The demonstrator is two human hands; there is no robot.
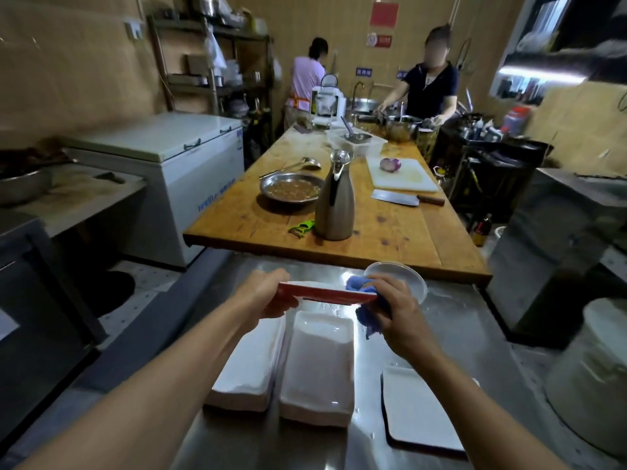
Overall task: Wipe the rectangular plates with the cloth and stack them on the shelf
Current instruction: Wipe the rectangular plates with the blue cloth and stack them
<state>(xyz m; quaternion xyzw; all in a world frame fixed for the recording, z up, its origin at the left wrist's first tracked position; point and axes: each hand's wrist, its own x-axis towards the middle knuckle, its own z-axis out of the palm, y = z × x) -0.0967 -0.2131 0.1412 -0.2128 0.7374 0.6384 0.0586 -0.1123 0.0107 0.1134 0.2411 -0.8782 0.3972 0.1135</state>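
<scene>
My left hand [268, 293] grips the left end of a rectangular plate [325, 292], red underneath and white on top, held level above the steel counter [458, 334]. At the plate's right end my right hand [393, 307] clutches a blue cloth [364, 315] wrapped over the edge. Below them lie two stacks of white rectangular plates [249, 361] [319, 364] side by side. A single white plate with a dark rim [419, 407] lies flat to the right.
A clear round lid [403, 276] sits behind my right hand. Beyond is a wooden table [390, 232] with a steel jug [334, 198], pan, green peeler, cleaver and cutting board. Two people work at the far end. A white bucket [590, 378] stands right.
</scene>
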